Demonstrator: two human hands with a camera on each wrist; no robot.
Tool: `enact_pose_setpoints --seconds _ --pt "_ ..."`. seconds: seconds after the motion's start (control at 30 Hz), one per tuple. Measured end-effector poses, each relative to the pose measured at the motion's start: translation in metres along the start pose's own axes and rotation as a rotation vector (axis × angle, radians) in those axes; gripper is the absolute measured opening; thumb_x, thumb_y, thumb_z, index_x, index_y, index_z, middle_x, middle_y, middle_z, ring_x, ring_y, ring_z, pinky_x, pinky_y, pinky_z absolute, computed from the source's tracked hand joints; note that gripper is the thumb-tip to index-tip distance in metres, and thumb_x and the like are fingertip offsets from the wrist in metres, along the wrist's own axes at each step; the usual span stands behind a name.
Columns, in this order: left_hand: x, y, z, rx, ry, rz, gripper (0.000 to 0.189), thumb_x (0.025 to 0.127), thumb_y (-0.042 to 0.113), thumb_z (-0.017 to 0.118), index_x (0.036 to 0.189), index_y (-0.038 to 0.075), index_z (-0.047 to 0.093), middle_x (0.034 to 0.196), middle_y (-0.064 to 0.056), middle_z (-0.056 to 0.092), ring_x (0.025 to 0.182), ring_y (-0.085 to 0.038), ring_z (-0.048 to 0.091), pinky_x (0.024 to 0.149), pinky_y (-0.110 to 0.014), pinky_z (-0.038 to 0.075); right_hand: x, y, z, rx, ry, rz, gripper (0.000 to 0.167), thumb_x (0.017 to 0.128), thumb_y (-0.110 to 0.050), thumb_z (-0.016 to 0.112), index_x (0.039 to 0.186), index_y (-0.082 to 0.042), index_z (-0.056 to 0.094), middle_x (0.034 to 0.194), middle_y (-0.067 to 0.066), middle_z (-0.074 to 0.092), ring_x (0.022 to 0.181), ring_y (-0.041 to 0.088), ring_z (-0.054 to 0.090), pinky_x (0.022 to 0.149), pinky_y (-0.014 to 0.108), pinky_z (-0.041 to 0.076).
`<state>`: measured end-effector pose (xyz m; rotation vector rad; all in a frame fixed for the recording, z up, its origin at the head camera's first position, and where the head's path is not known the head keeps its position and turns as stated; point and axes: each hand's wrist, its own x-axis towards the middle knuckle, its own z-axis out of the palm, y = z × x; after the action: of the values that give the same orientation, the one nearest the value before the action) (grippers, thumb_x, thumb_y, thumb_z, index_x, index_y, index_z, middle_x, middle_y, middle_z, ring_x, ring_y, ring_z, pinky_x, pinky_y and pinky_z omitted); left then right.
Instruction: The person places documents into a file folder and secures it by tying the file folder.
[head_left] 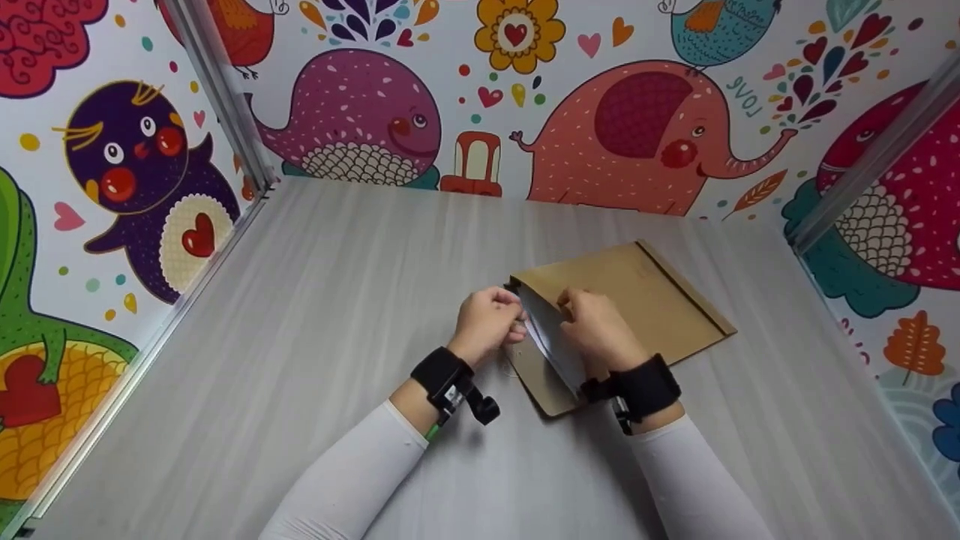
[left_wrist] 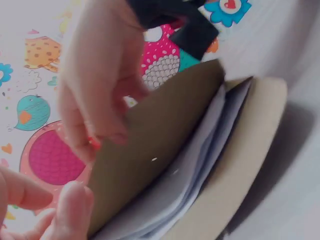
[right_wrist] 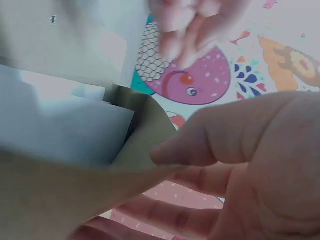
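Observation:
A brown kraft document envelope lies at a slant on the table, its mouth gaping toward the person. White papers show inside, between the front panel and the tan flap. My right hand pinches the edge of the front panel between thumb and fingers, lifting it away from the papers; the right wrist view shows the thumb on that edge. My left hand hovers by the mouth's left corner with fingers bent. In the left wrist view a gap shows between its thumb and forefinger, nothing in it.
The grey wood-grain table spreads around the envelope. Printed cartoon walls stand at the back and sides, with metal posts at the corners. Black wrist straps with cameras sit on both wrists.

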<state>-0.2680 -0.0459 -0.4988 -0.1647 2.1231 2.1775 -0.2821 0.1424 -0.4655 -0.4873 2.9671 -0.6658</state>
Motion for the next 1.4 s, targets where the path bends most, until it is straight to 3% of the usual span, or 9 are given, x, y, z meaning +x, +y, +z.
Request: enact_pose_setpoints --seconds 0.23,0.43,0.63,0.9,1.17,1.3,1.4 --pt "0.005 0.003 -0.016 0.146 0.043 0.037 0.006 0.096 0.007 0.065 0.099 0.003 0.068 0.081 -0.012 0.069 0.055 -0.008 0.064 0.053 -0.024 0.059 -0.001 -0.005 0.023 -0.016 -0.012 -0.033 0.035 0.084 0.004 0.070 0.118 0.005 0.067 0.103 0.019 0.067 0.091 0.031 0.061 0.085 0.048 0.057" --pt "0.006 0.001 -0.011 0.276 0.025 0.069 0.005 0.096 0.012 0.070 0.099 0.008 0.069 0.074 -0.001 0.067 0.054 -0.009 0.062 0.057 -0.030 0.061 0.001 -0.002 0.029 -0.105 -0.002 -0.094 0.021 0.079 0.000 0.074 0.097 0.001 0.064 0.085 0.014 0.060 0.080 0.028 0.053 0.069 0.042 0.049" --pt "0.009 -0.003 -0.009 0.569 0.052 0.200 0.008 0.092 0.012 0.073 0.099 0.010 0.074 0.092 -0.002 0.075 0.082 -0.013 0.067 0.080 -0.029 0.055 0.003 0.005 0.029 -0.169 -0.057 -0.122 0.026 0.068 -0.005 0.085 0.085 -0.001 0.066 0.082 0.012 0.059 0.076 0.026 0.053 0.063 0.041 0.048" --pt "0.009 -0.008 -0.024 0.694 0.018 0.204 0.014 0.093 0.008 0.070 0.106 0.006 0.075 0.100 -0.006 0.075 0.094 -0.023 0.070 0.089 -0.036 0.055 0.006 0.001 0.037 -0.149 -0.047 -0.154 0.028 0.067 0.000 0.082 0.094 0.001 0.076 0.085 0.015 0.070 0.081 0.030 0.060 0.071 0.044 0.056" --pt "0.010 -0.011 -0.037 0.751 0.070 0.197 0.018 0.090 0.006 0.070 0.108 0.005 0.072 0.105 -0.012 0.071 0.099 -0.029 0.066 0.091 -0.042 0.053 0.008 -0.005 0.043 -0.170 -0.050 -0.141 0.046 0.065 -0.005 0.090 0.108 -0.001 0.074 0.096 0.021 0.069 0.089 0.037 0.063 0.076 0.050 0.056" --pt "0.012 -0.014 -0.033 0.725 0.076 0.167 0.025 0.090 0.007 0.069 0.115 0.005 0.068 0.106 -0.013 0.067 0.097 -0.027 0.061 0.090 -0.041 0.051 0.007 0.002 0.040 -0.185 -0.103 -0.074 0.059 0.068 -0.012 0.094 0.123 -0.006 0.073 0.111 0.023 0.068 0.099 0.040 0.062 0.083 0.053 0.055" --pt "0.015 -0.017 -0.022 0.687 0.081 0.138 0.031 0.091 0.008 0.069 0.121 0.005 0.065 0.102 -0.012 0.062 0.094 -0.026 0.058 0.089 -0.040 0.049 0.005 0.014 0.031 -0.163 -0.168 -0.040 0.070 0.072 -0.015 0.094 0.137 -0.008 0.068 0.123 0.024 0.064 0.105 0.041 0.061 0.088 0.054 0.056"
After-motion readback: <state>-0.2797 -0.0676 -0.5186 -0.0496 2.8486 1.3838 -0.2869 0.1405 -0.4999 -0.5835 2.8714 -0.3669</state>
